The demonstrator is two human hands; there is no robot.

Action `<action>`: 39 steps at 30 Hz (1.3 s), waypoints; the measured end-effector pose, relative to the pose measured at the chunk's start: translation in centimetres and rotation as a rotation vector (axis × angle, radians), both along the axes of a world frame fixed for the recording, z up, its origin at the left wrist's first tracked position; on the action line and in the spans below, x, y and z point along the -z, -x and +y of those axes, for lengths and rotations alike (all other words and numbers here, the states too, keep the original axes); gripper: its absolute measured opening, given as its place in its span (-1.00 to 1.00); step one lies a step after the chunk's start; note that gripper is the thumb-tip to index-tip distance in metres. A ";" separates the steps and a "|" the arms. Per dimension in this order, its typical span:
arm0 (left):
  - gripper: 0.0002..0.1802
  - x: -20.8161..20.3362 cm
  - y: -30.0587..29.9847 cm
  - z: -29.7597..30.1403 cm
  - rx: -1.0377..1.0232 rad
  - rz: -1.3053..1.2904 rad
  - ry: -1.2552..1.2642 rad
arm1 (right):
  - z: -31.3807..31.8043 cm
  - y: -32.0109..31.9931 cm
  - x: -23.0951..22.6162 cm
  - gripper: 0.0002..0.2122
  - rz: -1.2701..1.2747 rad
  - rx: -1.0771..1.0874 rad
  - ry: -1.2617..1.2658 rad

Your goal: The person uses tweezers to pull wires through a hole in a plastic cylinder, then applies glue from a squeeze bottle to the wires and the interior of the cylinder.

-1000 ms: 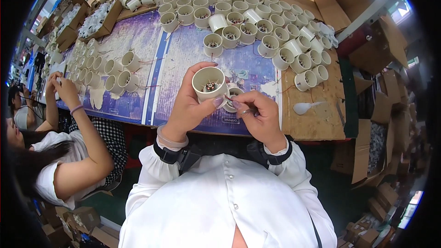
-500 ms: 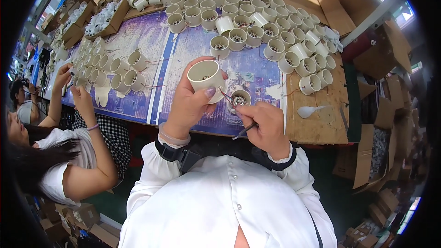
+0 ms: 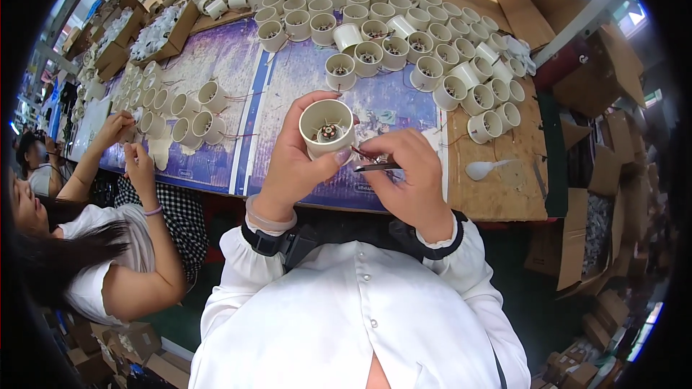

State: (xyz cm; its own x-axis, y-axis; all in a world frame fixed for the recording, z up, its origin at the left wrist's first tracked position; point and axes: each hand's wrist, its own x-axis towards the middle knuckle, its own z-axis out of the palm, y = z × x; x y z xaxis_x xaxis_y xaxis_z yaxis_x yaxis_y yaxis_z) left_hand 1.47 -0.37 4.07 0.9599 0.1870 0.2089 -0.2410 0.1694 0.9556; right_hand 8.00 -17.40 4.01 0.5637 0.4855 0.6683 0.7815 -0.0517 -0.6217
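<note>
My left hand (image 3: 295,166) is wrapped round a cream plastic cup-shaped housing (image 3: 326,110), fingers behind and thumb along its lower front. Its open mouth is tilted toward me, showing a small round part with copper-coloured windings (image 3: 328,132) at the bottom. Close by on the right, my right hand (image 3: 407,166) grips a slim dark tool (image 3: 376,167), perhaps tweezers, between thumb and fingers. The tool's tip points left, toward the lower side of the housing. Thin wires beside the housing are partly hidden by my right fingers.
Many similar housings (image 3: 340,70) crowd the back and right of the table. A white plastic spoon (image 3: 491,168) lies on the bare wood at right. At left, a co-worker's hands (image 3: 133,145) work near another group of housings (image 3: 209,126). Cardboard boxes (image 3: 573,238) stand at far right.
My left hand has tipped the housing's mouth toward me, bringing the inner part into view. My right hand has risen, swinging the tool nearly level. A round part beside the housing is now hidden.
</note>
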 end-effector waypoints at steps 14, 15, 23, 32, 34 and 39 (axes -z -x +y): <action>-0.31 0.4 0.0 -0.4 0.035 0.095 0.290 | 0.3 0.6 0.2 -0.80 -0.188 0.071 0.005; -0.32 0.9 -0.1 -0.4 -0.043 0.029 0.136 | 0.1 0.8 0.3 -0.80 -0.176 0.053 0.031; -0.37 1.5 0.4 -0.3 -0.333 -0.153 -0.444 | -3.9 -0.5 1.7 -0.91 0.462 0.030 -0.145; -0.37 2.3 0.5 -0.5 -0.365 -0.206 -0.495 | -7.9 0.8 6.9 -0.87 0.377 0.248 -0.018; -0.37 2.3 0.6 -0.3 -0.360 -0.218 -0.507 | -9.3 1.6 7.2 -0.87 0.342 0.279 0.065; -0.38 2.5 0.3 0.2 -0.322 -0.330 -0.571 | -10.3 2.1 6.4 -0.86 0.296 0.373 0.146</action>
